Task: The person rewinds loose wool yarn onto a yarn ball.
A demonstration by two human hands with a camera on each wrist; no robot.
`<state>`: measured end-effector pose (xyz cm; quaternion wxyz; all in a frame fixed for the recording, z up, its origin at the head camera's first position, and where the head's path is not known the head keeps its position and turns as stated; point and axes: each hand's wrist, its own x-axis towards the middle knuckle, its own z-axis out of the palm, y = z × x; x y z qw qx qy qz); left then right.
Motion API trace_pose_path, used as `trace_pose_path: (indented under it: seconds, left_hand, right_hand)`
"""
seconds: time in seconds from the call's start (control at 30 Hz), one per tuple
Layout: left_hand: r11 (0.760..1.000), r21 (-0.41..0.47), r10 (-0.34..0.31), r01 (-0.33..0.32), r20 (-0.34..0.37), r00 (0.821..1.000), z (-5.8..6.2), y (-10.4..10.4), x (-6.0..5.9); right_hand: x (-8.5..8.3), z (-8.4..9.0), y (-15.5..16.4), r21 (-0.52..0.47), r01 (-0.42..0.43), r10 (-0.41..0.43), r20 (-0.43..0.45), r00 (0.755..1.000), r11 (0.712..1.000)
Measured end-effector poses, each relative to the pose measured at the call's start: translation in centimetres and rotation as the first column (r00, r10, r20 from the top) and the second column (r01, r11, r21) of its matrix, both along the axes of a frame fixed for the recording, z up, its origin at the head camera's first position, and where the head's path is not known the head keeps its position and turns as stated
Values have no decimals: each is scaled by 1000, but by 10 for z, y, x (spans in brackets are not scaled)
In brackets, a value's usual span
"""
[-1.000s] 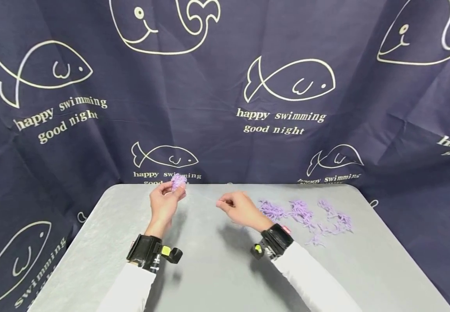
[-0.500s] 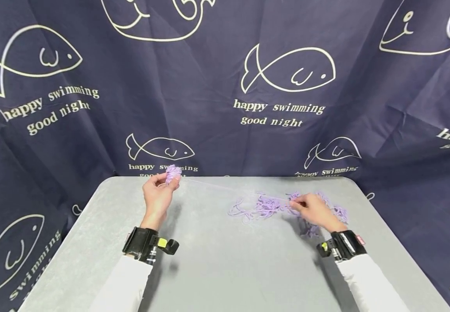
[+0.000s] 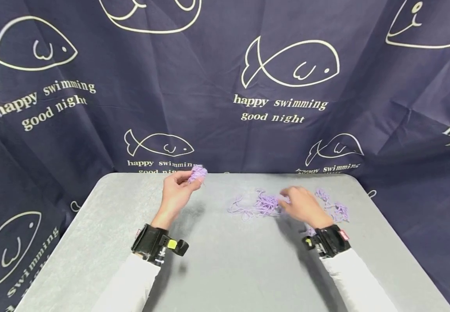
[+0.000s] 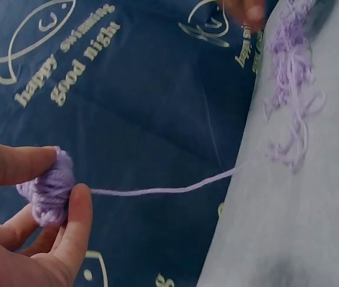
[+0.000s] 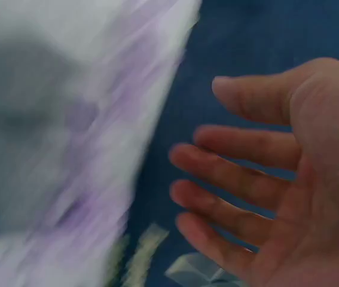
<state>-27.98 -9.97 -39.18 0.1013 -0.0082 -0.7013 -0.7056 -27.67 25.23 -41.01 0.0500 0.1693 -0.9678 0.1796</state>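
Left hand (image 3: 176, 193) pinches small purple yarn ball (image 3: 197, 173) above desk (image 3: 217, 264) rear edge. Right hand (image 3: 302, 206), fingers spread and relaxed, hovers over loose yarn pile (image 3: 262, 204) on the desk.

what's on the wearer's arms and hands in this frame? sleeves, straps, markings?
Both hands, left hand and right hand, are bare. White long sleeves cover both forearms. Each wrist carries a black strap-on unit: the left wrist unit shows a yellow-green square part, the right wrist unit a small red tag. No cables visible.
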Motion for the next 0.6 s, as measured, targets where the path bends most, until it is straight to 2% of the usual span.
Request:
trace_pose_path:
  seconds: [0.07,0.13,0.23,0.33,0.53,0.6]
  left_hand:
    - [999,14,-29,30,-16,999,4,6,1]
    - [999,27,-46,46,-29,999,10,11,4]
    - [996,57,-61,64,-57,996,19,16,7]
    - [995,60,-73,78,-86,994,27,20,11]
    - [999,8,-48,49,-146,988,35,22,15]
    - [999,-10,-34,33,-164,986,36,22,15]
  right_hand:
    - [-1,12,-31,-103,-36,31,-49,998,994]
    - [-4,20,-63,-259,-98,81,-75,994,961]
    - [-10,24,-102,-487,-189,166,-90,982,853]
    - [-15,22,-129,-648,-216,226,-69,972,730]
    - [-19,16,-157,-835,-186,299,-27,954,518]
    - [-17,17,-161,-864,-175,304,-27,952,471]
